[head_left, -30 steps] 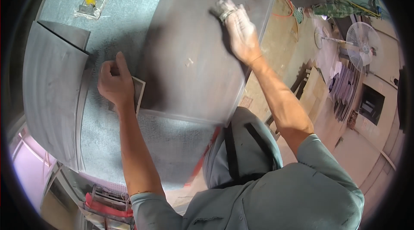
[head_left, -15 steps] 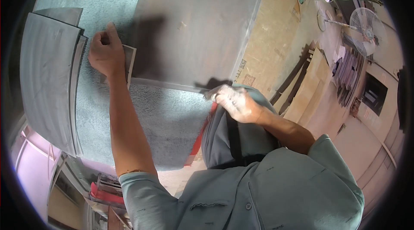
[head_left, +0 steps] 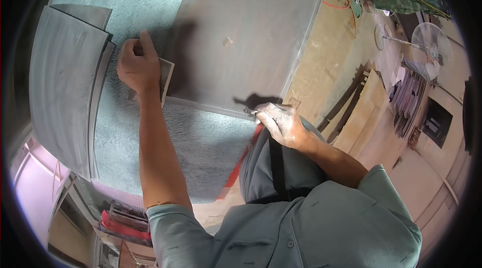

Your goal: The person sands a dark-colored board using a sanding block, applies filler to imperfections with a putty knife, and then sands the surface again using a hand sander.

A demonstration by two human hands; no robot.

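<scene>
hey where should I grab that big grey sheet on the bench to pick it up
Probably by the near edge of the large grey sheet, coming from the person's side. It lies flat on the textured bench top, and the right hand already pinches its near corner there; the left hand rests by the other corner.

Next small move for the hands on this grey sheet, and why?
Probably lift the near edge: the right hand pinches the near edge of the large grey sheet lying flat on the speckled table, while the left hand presses a small grey piece at the sheet's left corner.
</scene>
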